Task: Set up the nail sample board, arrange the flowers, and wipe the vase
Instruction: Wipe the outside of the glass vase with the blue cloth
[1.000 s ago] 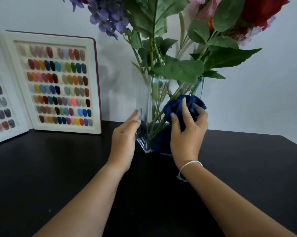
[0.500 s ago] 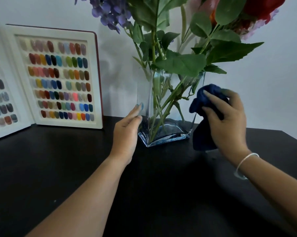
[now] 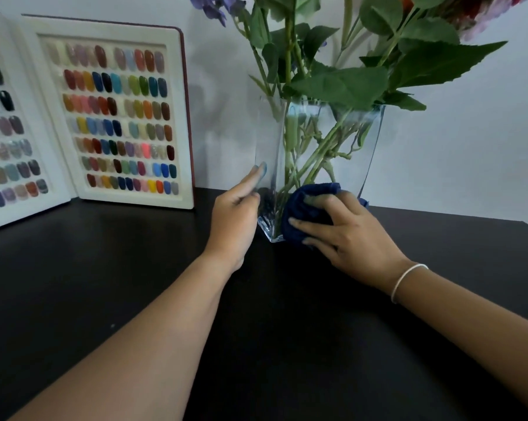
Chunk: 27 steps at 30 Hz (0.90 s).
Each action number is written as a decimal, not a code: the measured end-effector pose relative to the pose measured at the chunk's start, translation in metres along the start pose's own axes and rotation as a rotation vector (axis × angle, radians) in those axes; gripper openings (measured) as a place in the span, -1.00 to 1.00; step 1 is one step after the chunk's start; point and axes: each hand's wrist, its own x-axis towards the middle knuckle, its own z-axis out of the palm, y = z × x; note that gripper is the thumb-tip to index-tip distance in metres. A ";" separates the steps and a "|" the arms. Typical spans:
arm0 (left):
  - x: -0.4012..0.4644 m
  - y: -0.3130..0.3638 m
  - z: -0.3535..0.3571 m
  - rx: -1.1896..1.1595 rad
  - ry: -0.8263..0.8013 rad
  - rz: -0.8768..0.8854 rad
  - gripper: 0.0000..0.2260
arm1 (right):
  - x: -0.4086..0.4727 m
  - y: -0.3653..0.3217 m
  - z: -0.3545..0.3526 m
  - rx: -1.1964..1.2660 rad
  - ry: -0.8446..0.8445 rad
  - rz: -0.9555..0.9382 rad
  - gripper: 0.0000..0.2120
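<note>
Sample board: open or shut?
Open. The sample board stands on the table against the wall, both pages of colour swatches facing out.

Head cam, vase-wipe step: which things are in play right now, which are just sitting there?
In play:
- glass vase
- blue cloth, pressed low on the vase front
- right hand, gripping the cloth
- left hand, steadying the vase's left side
- flowers in the vase

Idle:
- nail sample board, standing open
- black table
</note>
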 end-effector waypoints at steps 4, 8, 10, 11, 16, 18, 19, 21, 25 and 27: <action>0.000 0.001 0.002 -0.001 0.018 0.000 -0.63 | 0.008 -0.007 0.000 -0.022 0.001 -0.010 -0.73; 0.000 -0.001 0.001 0.002 0.041 -0.006 -0.64 | 0.014 -0.015 0.002 -0.045 0.020 0.005 -0.78; 0.000 0.000 0.001 0.009 0.040 -0.003 -0.66 | 0.015 -0.016 0.002 -0.057 0.020 0.018 -0.80; 0.000 0.000 0.001 0.009 0.043 -0.003 -0.67 | 0.015 -0.016 0.002 -0.058 0.022 0.030 -0.81; -0.001 -0.001 0.002 0.003 0.054 -0.002 -0.68 | 0.015 -0.016 0.004 -0.089 0.027 0.082 -0.79; -0.001 0.000 0.003 -0.001 0.051 0.005 -0.67 | 0.015 -0.016 0.004 -0.092 0.028 0.103 -0.80; -0.001 0.000 0.002 0.000 0.053 0.007 -0.68 | 0.015 -0.016 0.003 -0.095 0.027 0.112 -0.80; 0.000 -0.001 0.002 0.002 0.052 0.013 -0.68 | 0.014 -0.015 0.003 -0.097 0.020 0.129 -0.81; 0.002 -0.003 -0.001 0.015 0.023 0.009 -0.66 | 0.009 -0.009 0.002 -0.076 -0.007 0.158 -0.84; 0.002 -0.004 -0.002 0.019 0.010 0.013 -0.66 | 0.004 -0.003 0.001 -0.061 -0.028 0.185 -0.86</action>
